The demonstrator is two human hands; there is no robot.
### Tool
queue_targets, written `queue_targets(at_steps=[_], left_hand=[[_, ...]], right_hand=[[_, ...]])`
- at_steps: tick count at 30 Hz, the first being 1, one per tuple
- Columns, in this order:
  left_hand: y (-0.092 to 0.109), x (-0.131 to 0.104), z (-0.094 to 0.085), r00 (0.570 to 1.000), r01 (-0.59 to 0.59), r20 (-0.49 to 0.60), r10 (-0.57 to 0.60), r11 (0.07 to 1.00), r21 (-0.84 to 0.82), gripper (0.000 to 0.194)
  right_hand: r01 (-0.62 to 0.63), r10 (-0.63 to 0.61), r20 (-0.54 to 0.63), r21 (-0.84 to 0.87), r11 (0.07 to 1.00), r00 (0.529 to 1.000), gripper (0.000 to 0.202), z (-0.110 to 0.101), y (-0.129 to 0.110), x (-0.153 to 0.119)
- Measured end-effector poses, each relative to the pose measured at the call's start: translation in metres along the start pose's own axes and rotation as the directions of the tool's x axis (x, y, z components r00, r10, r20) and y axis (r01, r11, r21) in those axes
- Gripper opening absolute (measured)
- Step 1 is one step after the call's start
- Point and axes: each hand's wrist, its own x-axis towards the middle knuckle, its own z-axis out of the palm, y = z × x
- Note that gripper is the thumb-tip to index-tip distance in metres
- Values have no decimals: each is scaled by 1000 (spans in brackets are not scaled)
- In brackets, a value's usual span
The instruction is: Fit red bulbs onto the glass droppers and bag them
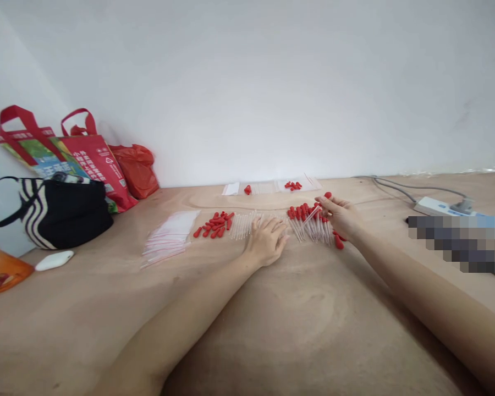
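Note:
My right hand point(342, 215) pinches a dropper with a red rubber bulb point(328, 195); its clear tube point(312, 213) seems to slant down to the left. Below it lies a row of assembled droppers point(318, 231) with red bulbs at the far end. A few loose red bulbs point(338, 241) rest under my right wrist. My left hand point(266, 240) lies palm down, its fingers lightly bent and apart, at the edge of a spread of clear thin tubes point(242, 225). Left of these is a pile of red bulbs point(215, 224), then a fanned stack of clear zip bags point(171, 236).
Near the wall a small bag point(231, 188), bulbs point(292, 186) and tubes point(263, 188) lie in a row. Shopping bags point(93, 159) and a black bag point(70, 212) stand left, by a white case point(54, 259). A power strip point(433, 207) with cables sits right.

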Motion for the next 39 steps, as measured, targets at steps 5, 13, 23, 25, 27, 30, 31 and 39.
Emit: queue_targets(at_steps=[5, 13, 23, 25, 27, 30, 31, 39], left_hand=[[5, 17, 9, 985, -114, 127, 118, 993, -37, 31], [-1, 12, 6, 977, -44, 205, 55, 997, -58, 34], [-8, -3, 8, 970, 125, 210, -123, 992, 0, 38], [-7, -3, 9, 972, 135, 193, -135, 991, 14, 37], [-6, -3, 9, 977, 140, 163, -141, 990, 17, 35], [-5, -3, 6, 984, 133, 116, -134, 991, 17, 30], [-5, -3, 5, 986, 130, 104, -132, 991, 20, 28], [-3, 7, 7, 981, 192, 19, -194, 979, 73, 17]], right_hand=[[-34, 31, -16, -332, 942, 999, 35, 6, 0, 20], [88, -23, 91, -814, 574, 996, 31, 25, -2, 38], [179, -20, 182, -937, 300, 983, 31, 53, 16, 25], [174, -51, 167, -953, 249, 985, 36, 53, 18, 24], [163, -93, 144, -956, 244, 985, 38, 51, 18, 22], [159, -167, 117, -951, 264, 979, 35, 42, 15, 15], [168, -195, 118, -950, 264, 974, 33, 37, 13, 12], [271, -223, 220, -933, 237, 950, 25, -33, -4, -27]])
